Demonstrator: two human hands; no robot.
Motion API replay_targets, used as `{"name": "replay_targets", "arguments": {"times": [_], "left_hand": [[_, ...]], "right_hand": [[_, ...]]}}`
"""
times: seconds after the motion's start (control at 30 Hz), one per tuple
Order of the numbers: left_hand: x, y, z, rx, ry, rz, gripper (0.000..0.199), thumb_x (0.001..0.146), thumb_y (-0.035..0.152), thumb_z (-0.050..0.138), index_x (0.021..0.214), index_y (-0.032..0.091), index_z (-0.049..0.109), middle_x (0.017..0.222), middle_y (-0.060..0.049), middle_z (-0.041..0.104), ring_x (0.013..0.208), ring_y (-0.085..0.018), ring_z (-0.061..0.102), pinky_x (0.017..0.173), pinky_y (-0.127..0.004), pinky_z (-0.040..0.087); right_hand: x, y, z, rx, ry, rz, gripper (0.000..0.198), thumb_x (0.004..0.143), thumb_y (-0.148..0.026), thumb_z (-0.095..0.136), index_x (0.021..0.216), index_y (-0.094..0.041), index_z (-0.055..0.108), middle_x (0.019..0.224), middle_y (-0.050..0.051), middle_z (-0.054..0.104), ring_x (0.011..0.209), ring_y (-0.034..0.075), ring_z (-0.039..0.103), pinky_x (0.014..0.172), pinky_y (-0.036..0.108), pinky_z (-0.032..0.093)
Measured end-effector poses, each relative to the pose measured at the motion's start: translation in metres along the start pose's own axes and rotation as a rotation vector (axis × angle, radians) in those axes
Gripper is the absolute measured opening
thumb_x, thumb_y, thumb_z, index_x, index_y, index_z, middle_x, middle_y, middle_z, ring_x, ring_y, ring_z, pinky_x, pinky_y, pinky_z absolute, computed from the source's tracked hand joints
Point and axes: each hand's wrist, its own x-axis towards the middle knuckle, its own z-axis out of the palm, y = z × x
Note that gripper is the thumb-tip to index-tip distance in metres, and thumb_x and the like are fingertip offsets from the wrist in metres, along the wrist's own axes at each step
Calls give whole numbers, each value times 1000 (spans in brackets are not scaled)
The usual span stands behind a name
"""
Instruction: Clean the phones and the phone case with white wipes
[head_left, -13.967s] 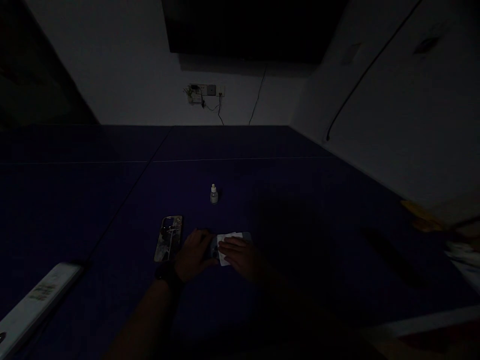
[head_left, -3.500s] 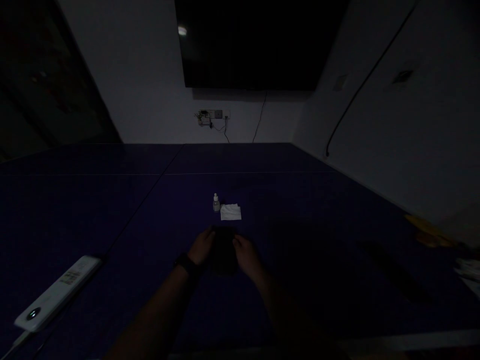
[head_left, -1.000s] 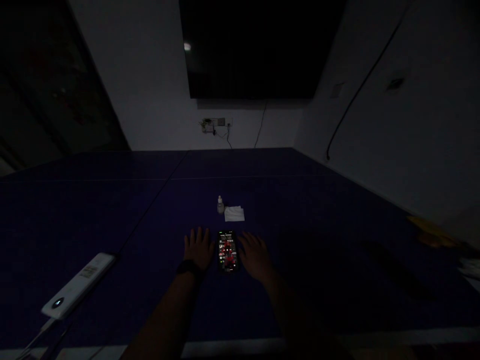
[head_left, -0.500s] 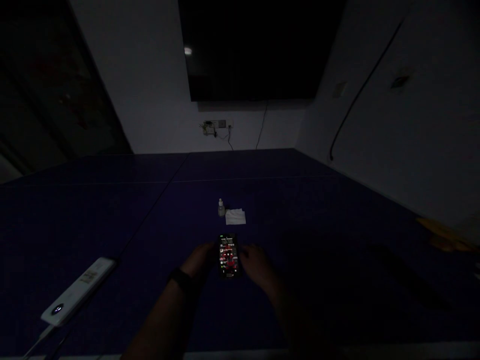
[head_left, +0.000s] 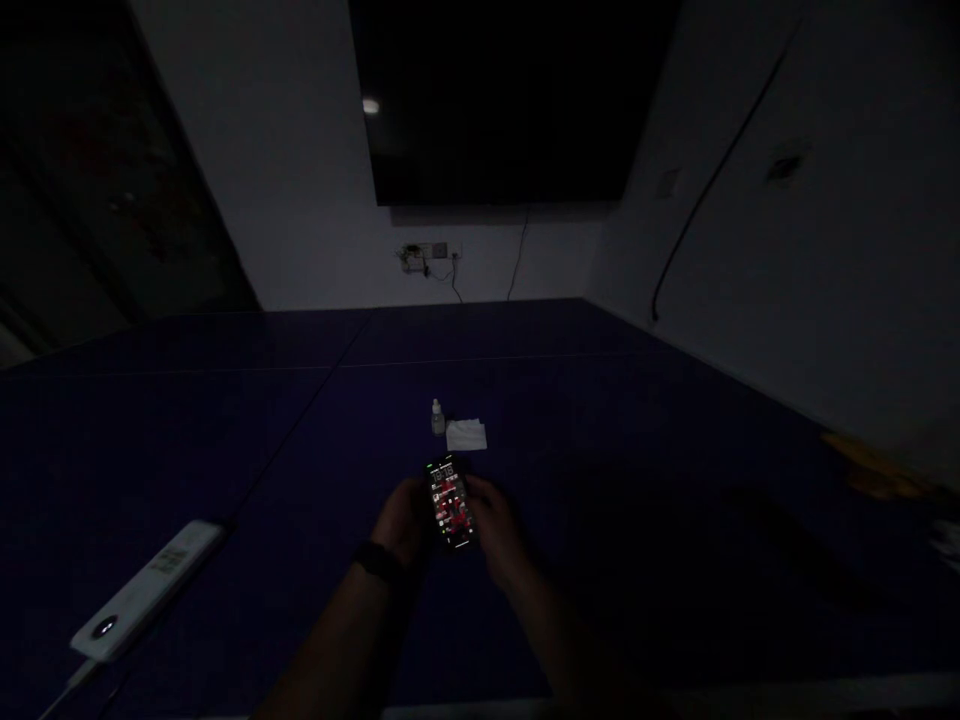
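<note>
A lit smartphone [head_left: 451, 505] is held between my two hands, its screen facing me and its top tilted to the left. My left hand [head_left: 401, 518], with a dark band on the wrist, closes on the phone's left side. Along the right edge, my right hand [head_left: 491, 520] grips it; the fingers underneath are lost in the dark. Just beyond the phone stand a small clear bottle [head_left: 438, 420] with a white cap and, right beside it, a folded white tissue [head_left: 466, 435].
A white power bank [head_left: 146, 590] with a cable lies at the left on the dark blue table [head_left: 300, 480]. Something yellow [head_left: 874, 468] rests at the right edge. A large dark television [head_left: 510, 100] hangs on the wall above a socket strip [head_left: 424, 255]. The room is dim.
The phone has turned from nearly straight to leaning left, and both hands have shifted with it. The whole view has moved slightly.
</note>
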Motion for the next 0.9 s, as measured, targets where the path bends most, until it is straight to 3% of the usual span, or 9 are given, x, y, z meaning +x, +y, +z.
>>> {"name": "replay_targets", "arguments": {"times": [0.3,0.53,0.9], "left_hand": [[-1,-15,16,-117,-179,-30,39,103,46,51,95,12,67,79,-7,72,64,-19,69,66,-31,55],[-2,-24,19,-177,-256,-43,35,100,45,57,89,13,67,70,-3,67,58,-16,65,65,-28,53],[3,-35,16,-155,-286,-33,33,96,48,65,96,15,69,75,-3,70,64,-17,69,65,-27,52]], "right_hand": [[-32,-25,17,507,125,90,39,70,-41,74,106,-24,75,105,6,77,97,26,69,76,34,54],[-33,-39,15,457,134,99,26,70,-44,72,86,-24,71,77,-1,71,71,20,64,61,30,47],[-27,-44,15,466,75,131,37,64,-41,70,97,-24,71,82,-1,73,74,22,65,66,32,49]]}}
